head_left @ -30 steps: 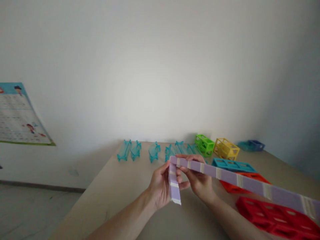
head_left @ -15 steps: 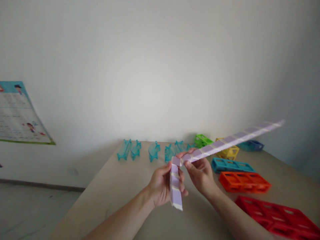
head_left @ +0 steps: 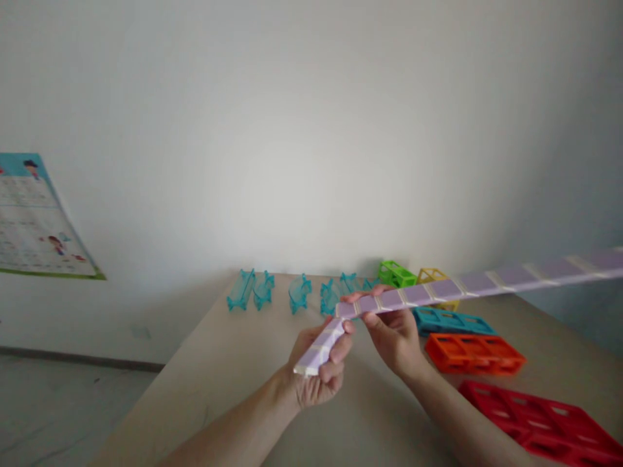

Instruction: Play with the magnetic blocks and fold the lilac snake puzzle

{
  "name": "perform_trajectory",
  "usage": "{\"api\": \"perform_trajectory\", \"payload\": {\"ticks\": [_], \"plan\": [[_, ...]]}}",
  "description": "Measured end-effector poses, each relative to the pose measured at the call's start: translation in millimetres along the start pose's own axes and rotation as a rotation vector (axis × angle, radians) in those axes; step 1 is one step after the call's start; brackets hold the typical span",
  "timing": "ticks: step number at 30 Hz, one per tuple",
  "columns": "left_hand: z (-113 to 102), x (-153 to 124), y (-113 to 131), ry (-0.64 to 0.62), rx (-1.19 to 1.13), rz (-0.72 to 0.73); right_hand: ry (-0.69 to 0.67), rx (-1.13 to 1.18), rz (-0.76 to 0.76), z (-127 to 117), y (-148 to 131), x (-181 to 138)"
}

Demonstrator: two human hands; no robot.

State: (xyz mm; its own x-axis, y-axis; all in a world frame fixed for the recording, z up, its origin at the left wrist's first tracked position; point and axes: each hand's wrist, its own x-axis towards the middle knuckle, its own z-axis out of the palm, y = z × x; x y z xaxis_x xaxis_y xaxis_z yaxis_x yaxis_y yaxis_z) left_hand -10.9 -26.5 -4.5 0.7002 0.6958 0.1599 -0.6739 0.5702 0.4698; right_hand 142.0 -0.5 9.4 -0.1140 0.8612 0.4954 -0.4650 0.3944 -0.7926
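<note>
A long purple strip (head_left: 428, 293) made of segments with pale bands between them is held in the air above the table. It bends near its left end, where a short part slants down toward me. My left hand (head_left: 324, 370) is wrapped round that short part. Just right of the bend, my right hand (head_left: 394, 331) grips the long part between thumb and fingers. The long part stretches to the right edge of the view, and its far end is out of sight.
Several clear blue pieces (head_left: 300, 294) stand along the table's (head_left: 233, 363) back edge. On the right lie green (head_left: 396, 274), yellow (head_left: 433, 275), blue (head_left: 455, 321), orange (head_left: 474, 353) and red (head_left: 540, 418) open frames. A poster (head_left: 43, 220) hangs on the left wall.
The short part of the strip has swung from hanging nearly straight down to slanting left. The long part has come lower and now extends farther right. Both hands keep their hold.
</note>
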Motion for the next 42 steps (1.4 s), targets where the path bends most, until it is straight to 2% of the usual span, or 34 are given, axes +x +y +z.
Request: {"api": "perform_trajectory", "payload": {"ticks": [5,8,12,15,19,24,27,29,33,38,42], "plan": [[3,-4,0,-0.064,0.069,-0.015,0.01,0.213,0.124,1,-1,2],[-1,-2,1,-0.159,0.099,-0.082,-0.006,0.311,0.191,3,-2,0],[-2,0,1,-0.287,0.092,-0.108,-0.053,0.385,0.219,5,-6,-2],[-1,1,-2,-0.307,0.106,-0.108,-0.064,0.446,0.24,6,-7,-2],[-3,5,-7,-0.206,0.247,-0.075,-0.037,0.447,0.294,5,-3,-2],[-12,7,-5,0.099,0.8,0.31,0.052,0.236,0.291,0,5,1],[-14,5,-3,0.174,1.087,0.346,0.047,0.193,0.285,-4,6,3],[-15,4,-2,0.194,1.138,0.328,0.028,0.199,0.265,-7,6,4],[-14,8,1,0.19,0.85,0.165,0.033,0.182,0.149,-10,10,7],[-13,11,6,0.2,0.365,-0.014,0.133,0.03,-0.089,-7,19,4],[-14,11,1,0.143,0.177,-0.06,0.202,-0.163,-0.194,-6,22,-1]]}}
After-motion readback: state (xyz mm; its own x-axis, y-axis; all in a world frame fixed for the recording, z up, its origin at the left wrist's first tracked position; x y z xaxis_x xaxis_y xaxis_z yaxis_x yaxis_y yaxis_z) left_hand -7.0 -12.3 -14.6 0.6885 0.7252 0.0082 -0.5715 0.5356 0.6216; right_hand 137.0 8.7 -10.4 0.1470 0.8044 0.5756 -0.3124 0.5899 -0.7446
